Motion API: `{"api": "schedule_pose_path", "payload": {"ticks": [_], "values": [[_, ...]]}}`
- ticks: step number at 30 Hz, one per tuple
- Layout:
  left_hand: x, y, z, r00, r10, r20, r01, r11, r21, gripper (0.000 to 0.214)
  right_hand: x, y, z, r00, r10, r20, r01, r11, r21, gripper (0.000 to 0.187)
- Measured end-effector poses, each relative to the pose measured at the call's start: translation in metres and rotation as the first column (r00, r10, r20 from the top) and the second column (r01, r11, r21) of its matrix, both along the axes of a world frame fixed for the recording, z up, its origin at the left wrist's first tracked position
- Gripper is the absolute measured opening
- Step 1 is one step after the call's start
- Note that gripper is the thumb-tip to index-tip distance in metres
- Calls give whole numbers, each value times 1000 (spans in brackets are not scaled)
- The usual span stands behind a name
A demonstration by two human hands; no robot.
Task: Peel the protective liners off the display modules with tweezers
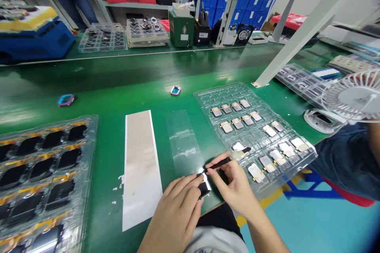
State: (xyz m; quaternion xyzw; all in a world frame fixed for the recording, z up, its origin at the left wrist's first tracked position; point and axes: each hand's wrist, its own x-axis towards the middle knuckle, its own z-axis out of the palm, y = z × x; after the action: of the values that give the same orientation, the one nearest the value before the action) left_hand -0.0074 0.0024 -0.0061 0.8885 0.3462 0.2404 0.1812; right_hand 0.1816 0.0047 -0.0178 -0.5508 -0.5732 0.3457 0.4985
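Note:
My left hand [179, 209] is closed around a small display panel [204, 190] with a black face and a bright edge, low over the bench's front edge. Its fingers hide much of the panel. My right hand [233, 184] pinches slim black tweezers [221, 163], whose tip meets the panel's far edge beside my left fingertips. Just beyond both hands lies a clear plastic film strip [184, 142]. To the right, a clear tray [204, 99] carries several small silver-backed panels [226, 127] with orange flex tabs.
A white-edged paper strip [141, 166] lies left of the film. A tray [92, 158] of black screens fills the left. Two small watch-like frames [175, 90] sit farther back. A white fan [356, 95], a slanted post [308, 27] and a seated person's leg [347, 158] are at right.

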Motion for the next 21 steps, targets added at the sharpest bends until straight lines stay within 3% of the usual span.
{"api": "schedule_pose_path", "payload": {"ticks": [21], "values": [[-1,-1,-1,1000,22,-11,-23,998,-57,19,-4,-1,1,999,-24,-21,23,999,-28,6]]}}
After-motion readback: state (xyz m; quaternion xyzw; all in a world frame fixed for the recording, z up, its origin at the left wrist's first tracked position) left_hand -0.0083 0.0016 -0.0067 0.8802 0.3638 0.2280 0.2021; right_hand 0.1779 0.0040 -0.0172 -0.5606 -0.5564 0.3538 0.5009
